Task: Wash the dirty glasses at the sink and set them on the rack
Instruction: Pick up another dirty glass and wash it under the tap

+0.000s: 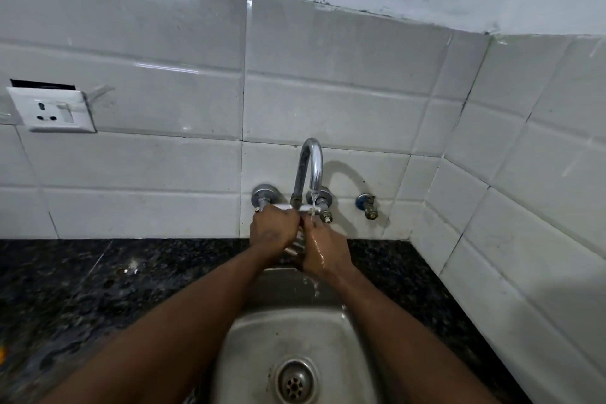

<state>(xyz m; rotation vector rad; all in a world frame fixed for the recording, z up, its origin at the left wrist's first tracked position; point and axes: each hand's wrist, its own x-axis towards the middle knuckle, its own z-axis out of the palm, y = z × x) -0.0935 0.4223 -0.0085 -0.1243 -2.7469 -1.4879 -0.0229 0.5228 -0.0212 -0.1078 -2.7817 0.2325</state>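
The washing step is in hand: water (313,207) runs in a thin stream from the curved tap (310,167), and both hands are raised together right under the spout, above the back edge of the sink (249,338).

The left hand (270,229) shows its back to the camera. Its fingers are curled, with the knuckles up against the tap's crossbar. Whether they close round a glass, the tap fitting or nothing at all is hidden by the hand itself, so I cannot tell. The right hand (326,251) is wet and shiny, and the stream lands on its fingers. Those fingers point up and inward towards the left hand, but I cannot tell how far they are bent or whether they hold anything.

No glass can be made out for certain. A bright glint (292,250) in the gap between the two hands may be the side of one, held there under the water. The sink bowl shows only its drain (295,382), the dark worktop (82,289) carries no glass in the part that shows, and no rack is in view.

If a glass is indeed between the hands, the next move probably calls for turning it under the stream so that every side is rinsed. A firm hold will be needed, since wet glass is likely to slip. After that it has to be carried to the rack, which must lie outside this view.
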